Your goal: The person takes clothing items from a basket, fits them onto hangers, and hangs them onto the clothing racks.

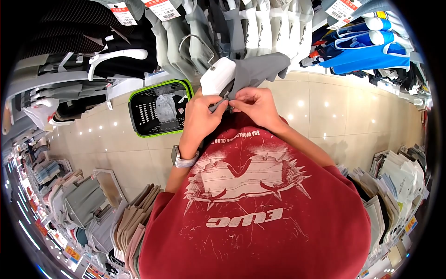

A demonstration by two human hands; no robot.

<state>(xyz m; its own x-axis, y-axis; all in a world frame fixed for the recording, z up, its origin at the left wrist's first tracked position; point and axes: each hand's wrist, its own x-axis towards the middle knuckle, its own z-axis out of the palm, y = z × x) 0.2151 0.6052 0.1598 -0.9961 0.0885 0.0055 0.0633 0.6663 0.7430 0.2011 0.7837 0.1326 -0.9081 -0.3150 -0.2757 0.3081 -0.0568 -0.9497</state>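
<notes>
Close to my chest, my left hand (203, 116) is closed in a pinch on the edge of a dark grey garment (258, 69). Just beside it, my right hand (258, 106) pinches the same cloth between thumb and fingers. The garment hangs partly over a white hanger (217, 76), one shoulder of which shows bare. The hanger's metal hook (197, 39) points up and away from me. A watch (182, 158) is on my left wrist. The small piece of cloth between my fingertips is mostly hidden.
Ahead runs a rack of grey and white shirts (260, 30) with price tags (160, 8). Blue sleeveless tops (371, 51) hang at the right, and a white hanger (118, 56) at the left. A black basket with a green rim (139, 135) stands on the tiled floor (309, 104), a clear bag inside.
</notes>
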